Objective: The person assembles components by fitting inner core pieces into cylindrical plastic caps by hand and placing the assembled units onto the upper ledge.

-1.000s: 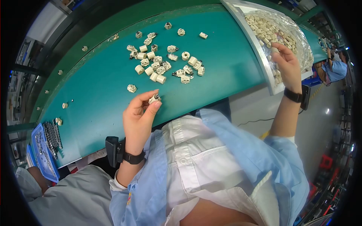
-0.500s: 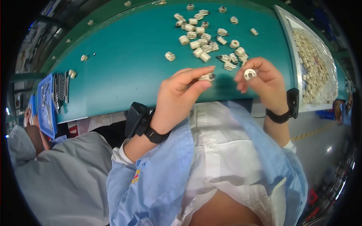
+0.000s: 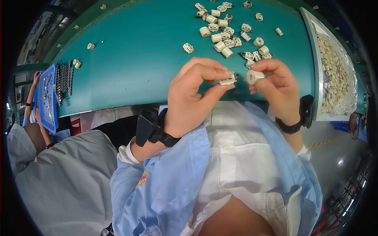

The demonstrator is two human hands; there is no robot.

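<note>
Between the thumb and fingers of my left hand (image 3: 199, 82) is a white plastic insert (image 3: 227, 80) with dark metal contacts on its right end. My right hand (image 3: 277, 84) pinches a cream cylindrical cap (image 3: 256, 77), its slotted end turned toward the insert. A small gap separates the two parts, and both hands are just above the green work surface (image 3: 138, 70). Beyond them lies a loose group of the same kinds of parts, including a cream cap (image 3: 204, 31) on its side and an insert (image 3: 188, 48) apart from the others.
On the right stands a metal-edged tray (image 3: 315, 59) with a clear bag of many cream caps (image 3: 334, 76). A blue tray (image 3: 48, 100) and rows of dark metal parts (image 3: 63, 82) are at the left. A co-worker in grey (image 3: 71, 177) sits close on my left.
My right hand has turned the cap, so its slotted face points left instead of toward me. My left hand has moved slightly right with the insert. The view has shifted a little.
</note>
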